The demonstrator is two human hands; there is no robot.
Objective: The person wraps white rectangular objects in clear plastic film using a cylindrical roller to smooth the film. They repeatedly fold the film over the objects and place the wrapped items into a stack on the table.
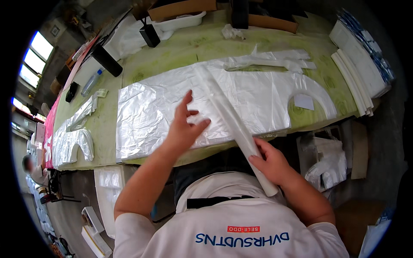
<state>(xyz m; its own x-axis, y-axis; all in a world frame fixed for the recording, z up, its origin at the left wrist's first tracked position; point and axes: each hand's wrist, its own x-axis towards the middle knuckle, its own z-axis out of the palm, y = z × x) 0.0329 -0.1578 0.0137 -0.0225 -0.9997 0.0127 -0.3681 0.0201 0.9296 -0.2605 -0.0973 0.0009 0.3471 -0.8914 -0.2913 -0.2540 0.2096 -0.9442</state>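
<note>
A long whitish plastic roll (230, 112) lies slantwise across the table edge, its near end reaching toward my shirt. My right hand (274, 164) is wrapped around its lower part. Under the roll's far part spreads a flat stack of shiny clear plastic bags (148, 114), creased on the left, with a curved handle cutout at the right end. Over this stack hovers my left hand (185, 129), fingers spread and holding nothing. Inside the cutout sits a small white paper (304, 102). Crumpled plastic strips (271, 63) lie along the stack's far edge.
At the left are more folded plastic bags (74, 144), a clear bottle (91, 82) and a black cylinder (106, 61). A black box (149, 35) stands farther back. White rolls (350, 81) lie at the right. Below the table is a plastic-filled box (325, 161). A person (38, 172) is far left.
</note>
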